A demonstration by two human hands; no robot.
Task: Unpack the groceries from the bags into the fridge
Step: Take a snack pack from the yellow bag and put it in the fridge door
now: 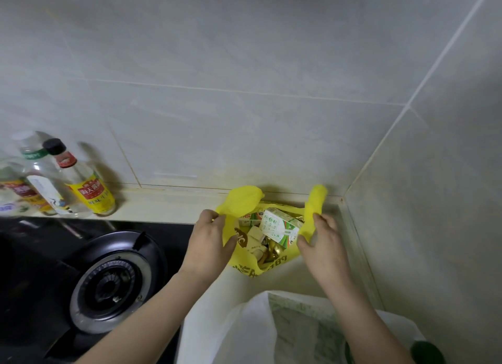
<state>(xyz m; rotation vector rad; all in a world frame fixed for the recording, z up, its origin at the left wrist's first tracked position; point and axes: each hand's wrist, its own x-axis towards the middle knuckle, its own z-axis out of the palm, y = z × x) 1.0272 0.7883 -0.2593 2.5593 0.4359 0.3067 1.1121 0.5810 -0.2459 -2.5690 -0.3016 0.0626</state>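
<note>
Head view, yellow bag held open by hands, cartons inside

The bottles at the left edge are blurred; the white bag runs off the bottom.

Home kitchen: gas burner, sauce bottles, tiled wall.

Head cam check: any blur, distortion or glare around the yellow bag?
Head view: yellow bag, carton, left hand and right hand reasonably sharp; bottles at far left smeared; grout lines bow slightly from the wide lens; light soft, dark shadow behind the bag handles, no glare.
</note>
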